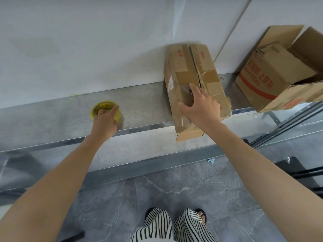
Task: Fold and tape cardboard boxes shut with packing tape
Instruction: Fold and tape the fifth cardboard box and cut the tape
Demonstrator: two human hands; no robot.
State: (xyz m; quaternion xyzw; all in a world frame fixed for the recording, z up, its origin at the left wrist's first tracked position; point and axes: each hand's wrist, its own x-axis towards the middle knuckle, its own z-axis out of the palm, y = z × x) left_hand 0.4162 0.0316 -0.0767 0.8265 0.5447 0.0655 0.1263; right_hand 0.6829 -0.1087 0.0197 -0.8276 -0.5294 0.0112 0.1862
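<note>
Left hand grips tape roll on left, ready for taping; right hand spread flat on box, steadying closed flaps.

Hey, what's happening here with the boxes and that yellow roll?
A person stands at a metal shelf, packing boxes. The left hand grips a yellow tape roll on the shelf. The right hand rests with spread fingers on a closed cardboard box, whose near end juts past the shelf's front edge. Its flaps are folded down, with patches of tape across the middle seam. A second box with red print stands open farther right.
</note>
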